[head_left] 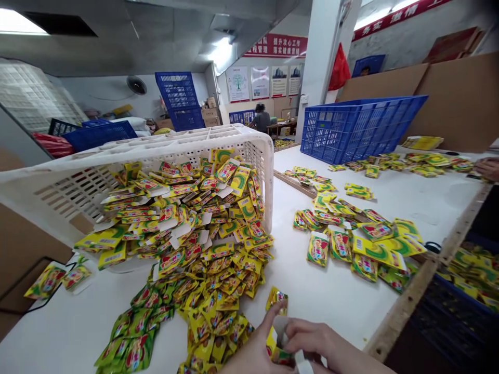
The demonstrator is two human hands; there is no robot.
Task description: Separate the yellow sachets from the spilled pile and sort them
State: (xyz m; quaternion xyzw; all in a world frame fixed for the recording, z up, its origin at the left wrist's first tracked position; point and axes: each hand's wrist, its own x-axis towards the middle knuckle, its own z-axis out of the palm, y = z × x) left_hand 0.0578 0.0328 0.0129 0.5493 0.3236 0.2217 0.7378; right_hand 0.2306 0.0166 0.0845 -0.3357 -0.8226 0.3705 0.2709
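In front of me at the table's near edge, my left hand [253, 349] is closed around a small yellow carton [272, 340] with its white end flaps standing out. My right hand [317, 340] has its fingers curled at the carton's open end, touching the flaps; whether a packet is between them is hidden. Just beyond the left fingertips lies a yellow candy packet [276, 297]. Beside the left hand is a heap of yellow packets [218, 311], with green packets [132, 332] further left. Many flat cartons [195, 208] spill out of a tipped white crate [268, 171].
Filled cartons [343, 244] lie scattered on the white table [312, 306] to the right. A blue crate [331, 130] stands behind them. Below the wooden table edge [419, 291] is another blue crate [456, 317] holding cartons. Another person's hand [487, 169] shows at far right.
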